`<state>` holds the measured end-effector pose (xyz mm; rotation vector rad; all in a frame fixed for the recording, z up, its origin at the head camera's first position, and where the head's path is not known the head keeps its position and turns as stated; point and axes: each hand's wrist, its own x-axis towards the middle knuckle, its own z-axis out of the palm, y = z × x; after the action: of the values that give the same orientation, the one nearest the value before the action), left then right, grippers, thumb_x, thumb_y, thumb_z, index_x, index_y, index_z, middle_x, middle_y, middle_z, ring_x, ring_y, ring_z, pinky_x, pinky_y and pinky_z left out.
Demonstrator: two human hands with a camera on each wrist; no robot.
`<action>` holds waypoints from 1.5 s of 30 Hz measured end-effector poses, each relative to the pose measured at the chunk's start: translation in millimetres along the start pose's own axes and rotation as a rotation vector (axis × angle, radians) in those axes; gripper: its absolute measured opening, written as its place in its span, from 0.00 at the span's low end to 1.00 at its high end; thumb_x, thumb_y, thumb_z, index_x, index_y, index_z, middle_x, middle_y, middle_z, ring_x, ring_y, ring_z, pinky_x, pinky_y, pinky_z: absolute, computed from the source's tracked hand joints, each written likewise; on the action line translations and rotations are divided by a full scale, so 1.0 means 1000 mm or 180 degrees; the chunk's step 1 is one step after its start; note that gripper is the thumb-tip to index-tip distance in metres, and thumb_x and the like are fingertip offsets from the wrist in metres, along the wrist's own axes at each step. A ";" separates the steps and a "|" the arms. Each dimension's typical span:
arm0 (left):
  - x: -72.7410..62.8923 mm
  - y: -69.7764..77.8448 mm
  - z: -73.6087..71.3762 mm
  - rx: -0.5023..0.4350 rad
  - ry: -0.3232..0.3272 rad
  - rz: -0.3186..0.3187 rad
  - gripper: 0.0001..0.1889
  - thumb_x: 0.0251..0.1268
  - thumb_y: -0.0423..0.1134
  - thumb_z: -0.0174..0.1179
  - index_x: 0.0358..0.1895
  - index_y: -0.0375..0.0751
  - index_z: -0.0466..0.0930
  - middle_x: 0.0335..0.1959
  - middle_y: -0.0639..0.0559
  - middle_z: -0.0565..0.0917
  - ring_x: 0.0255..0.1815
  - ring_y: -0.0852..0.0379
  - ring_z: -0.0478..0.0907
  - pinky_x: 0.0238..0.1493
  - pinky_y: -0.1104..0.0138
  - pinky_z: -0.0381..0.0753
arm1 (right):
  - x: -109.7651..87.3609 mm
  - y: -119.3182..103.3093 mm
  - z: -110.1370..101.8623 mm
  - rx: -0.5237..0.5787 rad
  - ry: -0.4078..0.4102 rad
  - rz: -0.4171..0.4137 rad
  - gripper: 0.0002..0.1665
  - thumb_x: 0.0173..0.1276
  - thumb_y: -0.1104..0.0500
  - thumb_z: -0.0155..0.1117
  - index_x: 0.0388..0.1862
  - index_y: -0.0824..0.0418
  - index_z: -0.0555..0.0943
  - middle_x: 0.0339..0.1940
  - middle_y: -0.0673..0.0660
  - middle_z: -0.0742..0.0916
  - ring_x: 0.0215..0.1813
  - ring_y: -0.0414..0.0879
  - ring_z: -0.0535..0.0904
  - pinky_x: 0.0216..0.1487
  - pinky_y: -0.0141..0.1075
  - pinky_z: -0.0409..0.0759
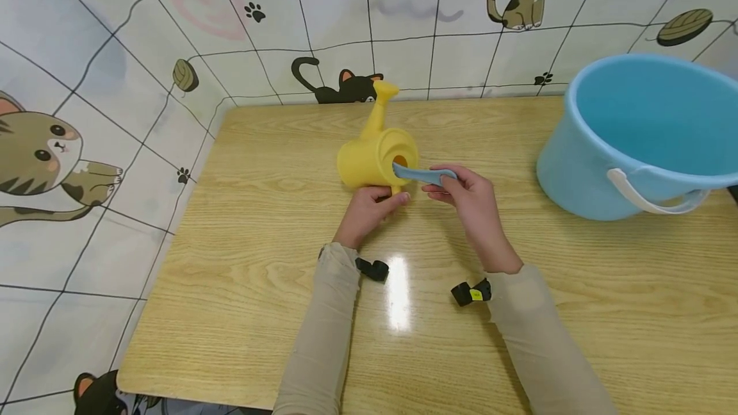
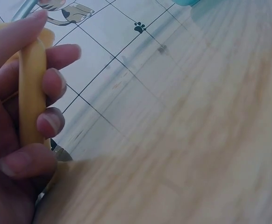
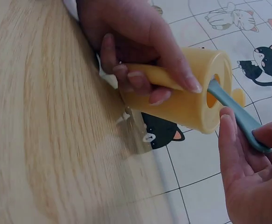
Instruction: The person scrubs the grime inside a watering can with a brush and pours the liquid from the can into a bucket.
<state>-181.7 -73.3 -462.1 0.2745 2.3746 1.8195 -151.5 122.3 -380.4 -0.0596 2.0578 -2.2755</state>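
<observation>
A yellow toy watering can [image 1: 360, 162] is tilted over the table, its round opening turned toward my right side and its spout pointing away. My left hand [image 1: 369, 213] grips the can's handle [image 2: 32, 93], fingers curled round it in the left wrist view. With thumb and fingers my right hand [image 1: 469, 197] pinches the end of a blue handle-like tool [image 1: 426, 175]. The other end of that tool sits inside the can's opening [image 3: 212, 97], so its tip is hidden.
A large light-blue bucket [image 1: 611, 146] with a white handle [image 1: 651, 203] stands on the right of the wooden table [image 1: 242, 261]. Walls with cat drawings [image 1: 346, 85] border the table at the back and left. Small black devices [image 1: 373, 269] are strapped at both wrists.
</observation>
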 end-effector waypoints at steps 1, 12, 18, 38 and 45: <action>0.000 0.000 0.000 -0.0005 0.0037 -0.0006 0.28 0.45 0.63 0.61 0.19 0.35 0.77 0.14 0.49 0.71 0.14 0.55 0.62 0.14 0.66 0.59 | 0.001 0.002 0.000 -0.0112 -0.0016 -0.0030 0.14 0.68 0.63 0.50 0.49 0.70 0.75 0.41 0.65 0.81 0.41 0.53 0.80 0.44 0.39 0.76; -0.003 0.012 -0.003 -0.0112 0.0012 0.0016 0.26 0.49 0.58 0.62 0.21 0.32 0.78 0.16 0.43 0.72 0.14 0.55 0.61 0.14 0.66 0.59 | 0.006 0.011 -0.008 -0.0815 -0.0591 0.0054 0.16 0.68 0.60 0.52 0.54 0.59 0.74 0.42 0.62 0.82 0.43 0.52 0.79 0.46 0.45 0.75; -0.012 0.027 -0.006 -0.0219 -0.0158 -0.0024 0.25 0.53 0.52 0.62 0.24 0.26 0.76 0.20 0.36 0.70 0.16 0.56 0.63 0.17 0.67 0.62 | 0.009 0.016 -0.009 0.0034 -0.0949 0.0456 0.19 0.66 0.64 0.54 0.56 0.65 0.72 0.47 0.64 0.79 0.47 0.56 0.77 0.47 0.43 0.74; 0.003 -0.002 -0.003 0.0004 -0.0034 0.0111 0.25 0.47 0.60 0.62 0.18 0.38 0.77 0.15 0.49 0.73 0.14 0.53 0.62 0.15 0.65 0.61 | 0.010 0.027 -0.005 0.2270 -0.0745 0.0726 0.16 0.68 0.69 0.44 0.51 0.69 0.74 0.44 0.62 0.82 0.43 0.49 0.79 0.45 0.35 0.75; 0.002 -0.001 -0.004 0.0050 -0.0004 0.0094 0.27 0.46 0.62 0.61 0.17 0.37 0.76 0.13 0.52 0.69 0.14 0.57 0.61 0.15 0.67 0.60 | 0.005 0.020 0.004 0.1831 -0.0687 0.0328 0.12 0.68 0.70 0.43 0.36 0.69 0.76 0.40 0.63 0.82 0.46 0.53 0.77 0.46 0.38 0.75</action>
<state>-185.0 -76.6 -462.1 0.3139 2.3975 1.8135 -155.5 115.9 -399.9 -0.1521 1.2225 -2.5616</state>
